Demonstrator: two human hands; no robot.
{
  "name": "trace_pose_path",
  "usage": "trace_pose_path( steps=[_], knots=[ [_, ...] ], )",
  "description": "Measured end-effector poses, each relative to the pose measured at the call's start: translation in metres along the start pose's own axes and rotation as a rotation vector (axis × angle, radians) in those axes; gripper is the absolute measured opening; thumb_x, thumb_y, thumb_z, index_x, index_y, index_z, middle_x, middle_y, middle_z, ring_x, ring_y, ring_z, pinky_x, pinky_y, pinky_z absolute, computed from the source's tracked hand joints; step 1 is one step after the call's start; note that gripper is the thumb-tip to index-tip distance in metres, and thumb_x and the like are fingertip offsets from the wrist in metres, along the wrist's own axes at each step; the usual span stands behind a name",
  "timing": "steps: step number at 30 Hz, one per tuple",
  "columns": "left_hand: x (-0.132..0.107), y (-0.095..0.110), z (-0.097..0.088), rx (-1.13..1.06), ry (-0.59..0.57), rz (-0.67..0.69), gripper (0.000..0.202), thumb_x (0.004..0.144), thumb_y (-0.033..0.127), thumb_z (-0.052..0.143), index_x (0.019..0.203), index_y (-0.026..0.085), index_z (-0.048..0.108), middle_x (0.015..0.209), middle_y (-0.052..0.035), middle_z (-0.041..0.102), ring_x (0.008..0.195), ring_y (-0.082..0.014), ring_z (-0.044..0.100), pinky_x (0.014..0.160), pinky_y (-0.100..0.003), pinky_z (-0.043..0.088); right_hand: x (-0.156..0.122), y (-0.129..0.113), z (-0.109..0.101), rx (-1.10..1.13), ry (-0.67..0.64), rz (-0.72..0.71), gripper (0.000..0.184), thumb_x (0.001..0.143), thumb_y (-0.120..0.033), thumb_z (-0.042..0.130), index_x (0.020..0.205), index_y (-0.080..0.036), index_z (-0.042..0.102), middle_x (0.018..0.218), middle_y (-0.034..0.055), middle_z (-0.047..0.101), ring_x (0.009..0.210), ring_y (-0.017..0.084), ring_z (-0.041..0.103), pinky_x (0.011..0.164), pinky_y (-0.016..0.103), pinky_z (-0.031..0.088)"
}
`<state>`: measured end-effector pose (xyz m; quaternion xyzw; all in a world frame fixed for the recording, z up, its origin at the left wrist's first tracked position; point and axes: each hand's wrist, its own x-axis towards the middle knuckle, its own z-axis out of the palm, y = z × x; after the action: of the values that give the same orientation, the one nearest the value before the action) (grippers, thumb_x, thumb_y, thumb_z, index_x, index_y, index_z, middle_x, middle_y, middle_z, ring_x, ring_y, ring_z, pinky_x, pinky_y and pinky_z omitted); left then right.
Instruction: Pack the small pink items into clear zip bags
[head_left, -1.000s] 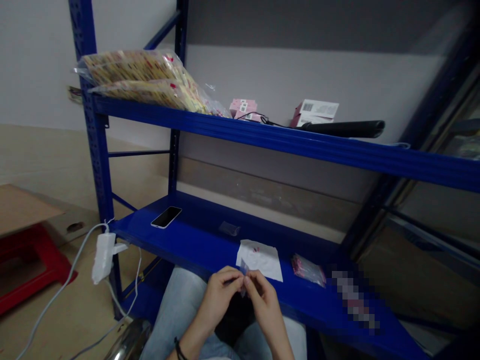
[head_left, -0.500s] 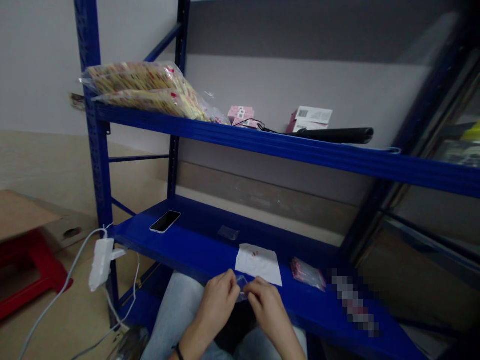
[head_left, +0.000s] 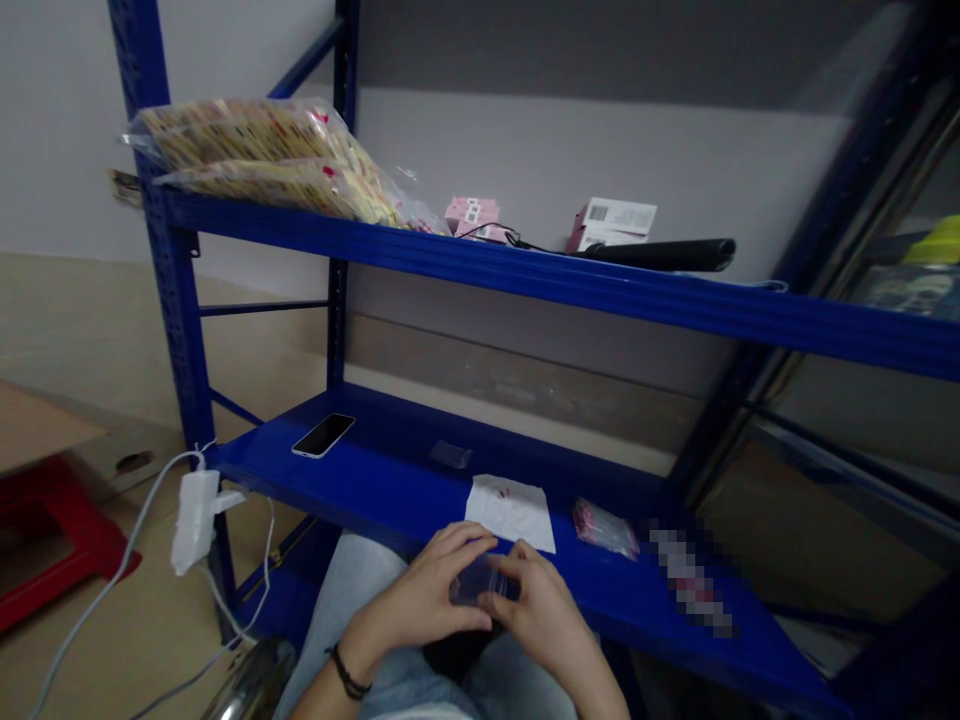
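A clear bag (head_left: 477, 580) is pinched in the right hand (head_left: 537, 592); the left hand (head_left: 429, 598) is spread wide. Red bits (head_left: 504, 493) on paper (head_left: 517, 522) seem unbagged yet.

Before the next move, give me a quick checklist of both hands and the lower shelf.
1. Right hand on the clear bag: ok, at its right edge.
2. Left hand gripping it: cannot tell; fingers curve around it.
3. Bag's mouth open: cannot tell.
4. Red bits on the paper: ok, near its far edge.
5. Pink packet off the paper: ok, to its right.
6. Phone away from both hands: ok.
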<state>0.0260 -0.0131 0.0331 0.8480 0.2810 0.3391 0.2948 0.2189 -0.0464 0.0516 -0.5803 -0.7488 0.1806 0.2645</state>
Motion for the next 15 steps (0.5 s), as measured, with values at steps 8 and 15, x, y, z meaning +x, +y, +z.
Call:
trace_pose_path(
  steps=[8,15],
  knots=[
    [-0.004,-0.014,0.01,-0.102,-0.01,-0.064,0.057,0.071,0.035,0.083,0.123,0.026,0.063,0.115,-0.0046,0.066,0.105,-0.0233,0.06,0.094,-0.032,0.045,0.004,0.007,-0.004,0.282,-0.106,-0.08,0.008,0.078,-0.027,0.07,0.081,-0.025,0.077,0.084,0.0008,0.062,0.081,0.018,0.058,0.072,0.027,0.041],
    [0.058,0.005,-0.016,0.36,-0.025,0.081,0.047,0.075,0.04,0.074,0.118,0.026,0.065,0.112,-0.0068,0.066,0.106,-0.0291,0.059,0.095,-0.039,0.041,0.038,0.046,0.038,1.244,0.541,0.25,0.032,0.081,-0.048,0.065,0.094,-0.02,0.07,0.088,0.0046,0.071,0.081,0.021,0.066,0.07,0.032,0.052]
  ],
)
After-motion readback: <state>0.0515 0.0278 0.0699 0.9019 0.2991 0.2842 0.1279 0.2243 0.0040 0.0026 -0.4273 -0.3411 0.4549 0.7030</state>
